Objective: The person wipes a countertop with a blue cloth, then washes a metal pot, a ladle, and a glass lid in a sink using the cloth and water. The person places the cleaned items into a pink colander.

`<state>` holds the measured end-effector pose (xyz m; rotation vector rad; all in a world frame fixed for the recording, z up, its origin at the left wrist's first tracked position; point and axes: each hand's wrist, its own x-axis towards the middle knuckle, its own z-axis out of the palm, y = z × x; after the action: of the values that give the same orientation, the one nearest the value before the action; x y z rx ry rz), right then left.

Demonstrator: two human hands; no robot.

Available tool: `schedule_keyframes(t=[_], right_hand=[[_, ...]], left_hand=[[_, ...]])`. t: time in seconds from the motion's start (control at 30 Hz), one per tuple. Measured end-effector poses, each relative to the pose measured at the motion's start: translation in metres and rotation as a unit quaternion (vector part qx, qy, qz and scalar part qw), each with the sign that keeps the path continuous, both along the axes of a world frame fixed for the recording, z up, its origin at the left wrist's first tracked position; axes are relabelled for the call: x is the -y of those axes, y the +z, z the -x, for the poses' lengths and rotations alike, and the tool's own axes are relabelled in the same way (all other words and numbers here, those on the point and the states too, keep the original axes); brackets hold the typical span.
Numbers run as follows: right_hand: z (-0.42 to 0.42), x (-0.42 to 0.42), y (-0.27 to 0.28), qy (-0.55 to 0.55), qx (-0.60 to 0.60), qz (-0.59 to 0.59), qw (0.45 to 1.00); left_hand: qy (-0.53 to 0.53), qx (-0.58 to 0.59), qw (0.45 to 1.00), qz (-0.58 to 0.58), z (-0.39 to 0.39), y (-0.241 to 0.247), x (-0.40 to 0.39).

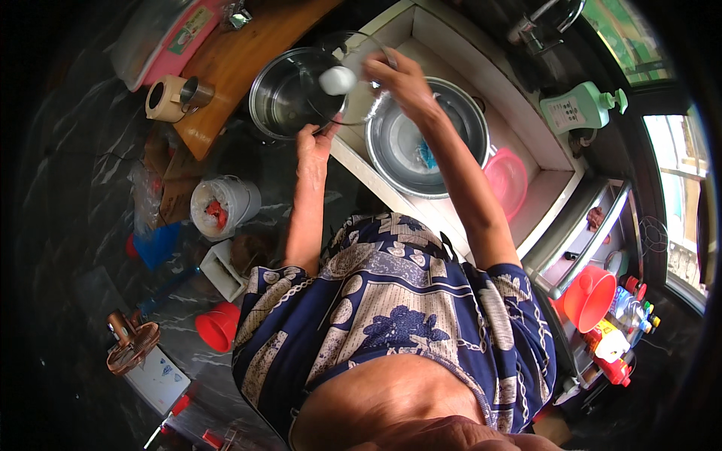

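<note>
My left hand (pixel 317 144) grips the near right side of a stainless steel pot (pixel 260 101). From the upper right, my right hand (pixel 401 82) holds a clear glass lid (pixel 361 115) with a thin rim, tilted and partly overlapping the pot's opening. A blurred white rounded shape (pixel 337 80) shows at the lid; what it is cannot be told. Beneath my right forearm, a large metal basin (pixel 389 146) stands in the sink, holding what looks like water and a blue scrubbing cloth or pad (pixel 427 155). A pink plastic strainer or basin (pixel 506 183) lies beside it.
The pale sink wall (pixel 541 118) surrounds the basin, with a faucet (pixel 527 34) and a green pump bottle (pixel 578 107) beyond. A wooden counter (pixel 231 70) lies left of the pot. On the floor stand a white bucket (pixel 242 200) and a red container (pixel 217 327). A dish rack (pixel 589 242) is at right.
</note>
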<state>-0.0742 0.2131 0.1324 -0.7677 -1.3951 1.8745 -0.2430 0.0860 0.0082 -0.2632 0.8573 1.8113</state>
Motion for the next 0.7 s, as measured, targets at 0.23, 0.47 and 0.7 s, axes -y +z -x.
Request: schedule_keyframes(t=[0.23,0.47,0.7], right_hand=[[0.126,-0.031,-0.056,0.119,0.205,-0.021,0.971],[0.157,0.003,-0.074,-0.004,0.489,-0.521,0.7],[0.143,0.015,-0.06,0.246,0.445,-0.482,0.714]], left_hand=[[-0.014,0.027,0.999,0.01,-0.002,0.005,-0.004],[-0.002,0.029,0.999,0.028,-0.007,0.014,0.001],[-0.017,0.001,0.999,0.047,-0.018,0.017,-0.009]])
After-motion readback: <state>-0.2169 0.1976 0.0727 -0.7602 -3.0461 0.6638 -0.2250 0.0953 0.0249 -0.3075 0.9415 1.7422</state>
